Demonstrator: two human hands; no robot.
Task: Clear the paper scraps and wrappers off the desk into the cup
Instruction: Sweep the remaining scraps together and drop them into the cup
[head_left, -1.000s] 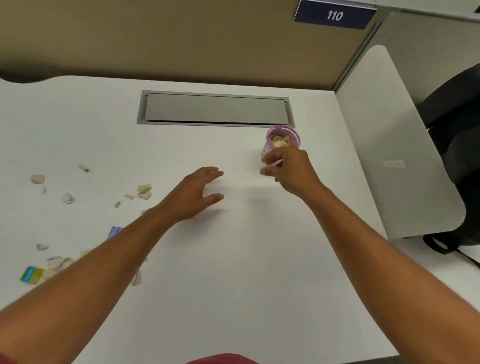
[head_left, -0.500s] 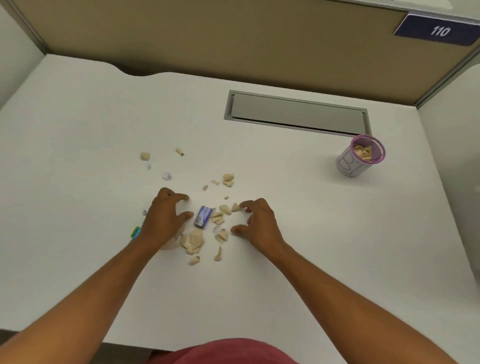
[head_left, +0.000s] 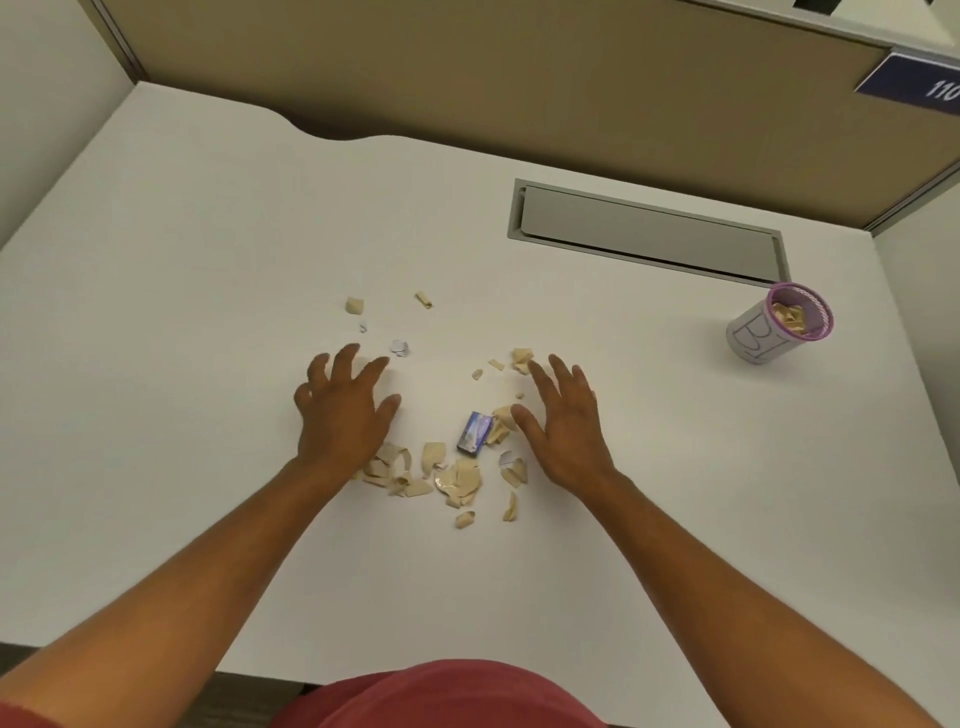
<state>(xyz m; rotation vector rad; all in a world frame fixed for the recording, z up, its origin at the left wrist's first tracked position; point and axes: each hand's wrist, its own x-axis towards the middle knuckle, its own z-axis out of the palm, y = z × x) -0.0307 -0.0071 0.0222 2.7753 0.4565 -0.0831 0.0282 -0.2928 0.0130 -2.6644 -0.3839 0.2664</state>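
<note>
White worktop (head_left: 208, 312) fills a cubicle bay; tan partition (head_left: 467, 78) along the 12 o'clock edge, a blue number plate (head_left: 930, 85) at top right. Grey cable hatch (head_left: 644, 234) set flush into the surface near the back edge, toward 1 o'clock. Wide bare room at 9 and 10 o'clock and across the near edge at 6; open surface also at 3 o'clock, between the hands and the right-hand wall.

Cup (head_left: 774, 327) stands upright at 2 o'clock, just beside the hatch's right end, well apart from both hands. White wall with pen lettering, purple rim. Tan paper bits visible inside, below the rim.

Paper scraps (head_left: 447, 478) lie in a loose heap at centre, between the two wrists, with strays at 11 and 12 o'clock of it. Blue wrapper (head_left: 475, 434) sits at the heap's upper right, just beside the right thumb.

Left hand (head_left: 343, 410): palm down, fingers spread and slightly curled, grip wide and holding nothing; heel at the heap's left side. Right hand (head_left: 563, 421): palm down, fingers splayed flat, grip wide, nothing held; fingertips near a tan scrap (head_left: 521, 358).
</note>
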